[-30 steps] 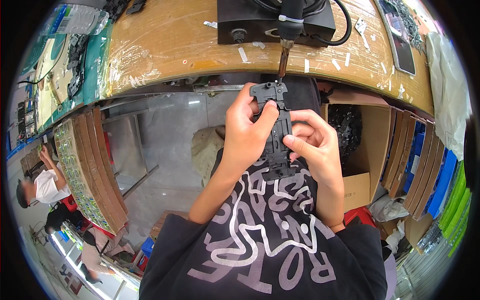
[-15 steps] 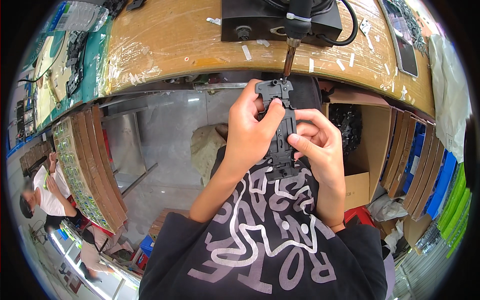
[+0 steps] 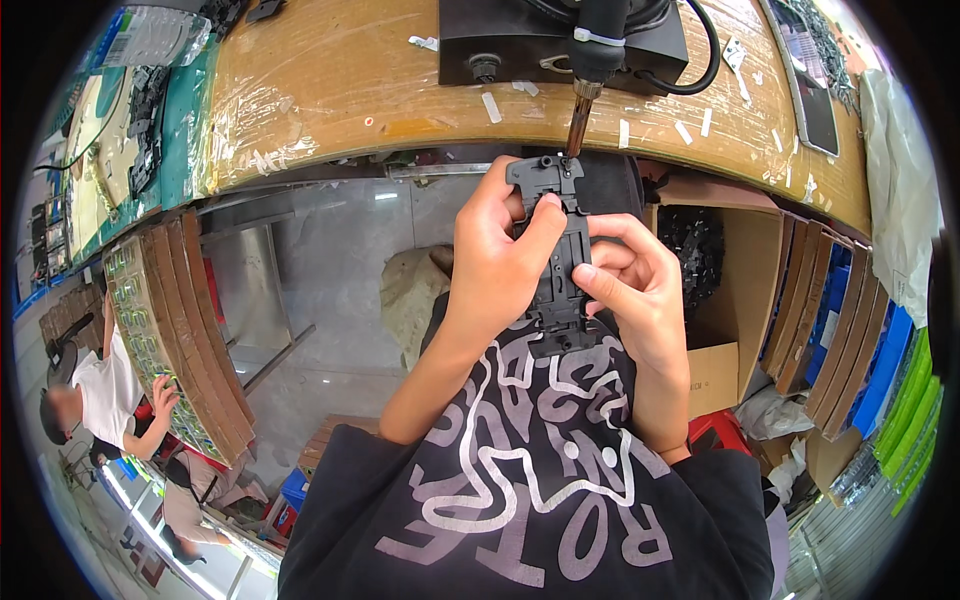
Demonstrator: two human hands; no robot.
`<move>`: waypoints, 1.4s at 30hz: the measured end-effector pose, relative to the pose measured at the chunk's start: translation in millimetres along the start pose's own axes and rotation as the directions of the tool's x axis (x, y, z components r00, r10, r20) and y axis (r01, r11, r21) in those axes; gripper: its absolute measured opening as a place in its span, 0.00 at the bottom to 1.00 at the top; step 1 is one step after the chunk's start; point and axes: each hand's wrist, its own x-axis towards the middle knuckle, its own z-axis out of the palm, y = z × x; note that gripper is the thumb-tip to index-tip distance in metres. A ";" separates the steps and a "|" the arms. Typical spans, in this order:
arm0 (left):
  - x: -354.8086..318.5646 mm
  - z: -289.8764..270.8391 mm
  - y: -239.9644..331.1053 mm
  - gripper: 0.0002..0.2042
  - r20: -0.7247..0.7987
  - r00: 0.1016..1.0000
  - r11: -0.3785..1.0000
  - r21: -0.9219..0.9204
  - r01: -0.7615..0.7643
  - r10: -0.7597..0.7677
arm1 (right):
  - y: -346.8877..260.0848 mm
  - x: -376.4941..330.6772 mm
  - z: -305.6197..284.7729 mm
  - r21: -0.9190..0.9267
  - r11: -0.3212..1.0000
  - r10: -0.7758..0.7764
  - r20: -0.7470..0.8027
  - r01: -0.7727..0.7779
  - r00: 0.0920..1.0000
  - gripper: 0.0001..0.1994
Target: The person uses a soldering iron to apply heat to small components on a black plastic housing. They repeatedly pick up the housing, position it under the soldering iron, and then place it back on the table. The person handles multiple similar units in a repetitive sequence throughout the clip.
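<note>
A long black moulded plastic part (image 3: pixel 562 285) with ribs, slots and small holes is held out over my lap, just off the table's front edge. My left hand (image 3: pixel 497 255) grips its upper left side, thumb on top and fingers beneath. On its lower right side, my right hand (image 3: pixel 637 285) pinches it with thumb and curled fingers. The metal tip of a black-handled tool (image 3: pixel 583 105), resembling a soldering iron, points down onto the part's upper right corner. It appears to touch near a small hole there.
Behind the tool stands a black box (image 3: pixel 510 50) with cables on the film-covered table (image 3: pixel 320 95). A cardboard box (image 3: pixel 745 290) holding black parts is at right. A phone (image 3: pixel 815 115) lies at the far right. Another person (image 3: pixel 110 390) works beside stacked trays (image 3: pixel 175 330) at left.
Both my hands keep their hold, and the black plastic part stays under the tool's tip with barely any shift. The other person's arm at left has moved down along the trays.
</note>
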 end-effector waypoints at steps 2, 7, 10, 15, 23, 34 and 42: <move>1.0 -0.5 0.0 0.07 0.001 1.000 1.000 -0.003 0.000 0.000 | -0.7 0.3 0.4 0.003 1.000 -0.004 0.001 0.004 1.000 0.14; 0.4 0.2 2.2 0.07 -0.004 1.000 1.000 0.017 0.006 -0.006 | 0.7 0.6 -0.6 0.021 1.000 -0.005 0.004 0.005 1.000 0.14; 0.3 0.6 2.5 0.07 -0.003 1.000 1.000 0.019 -0.004 0.004 | -0.7 0.2 -0.2 0.025 1.000 -0.005 0.004 0.005 1.000 0.14; 1.9 1.9 3.8 0.08 -0.009 1.000 1.000 0.018 0.006 -0.005 | -2.0 2.0 -0.5 0.028 1.000 0.011 -0.003 -0.011 1.000 0.14; -0.7 1.1 0.7 0.07 -0.016 1.000 1.000 0.002 0.022 -0.022 | -0.6 0.1 -1.1 0.042 0.999 0.019 0.004 -0.020 1.000 0.14; -2.7 1.4 1.8 0.08 -0.009 1.000 1.000 -0.003 0.018 -0.018 | -1.3 -1.4 -0.3 0.031 0.999 0.021 -0.003 -0.021 1.000 0.14; 0.7 0.1 -1.5 0.07 -0.009 1.000 1.000 0.001 0.002 -0.002 | 0.0 1.0 -0.9 0.048 0.999 0.002 0.001 -0.003 1.000 0.14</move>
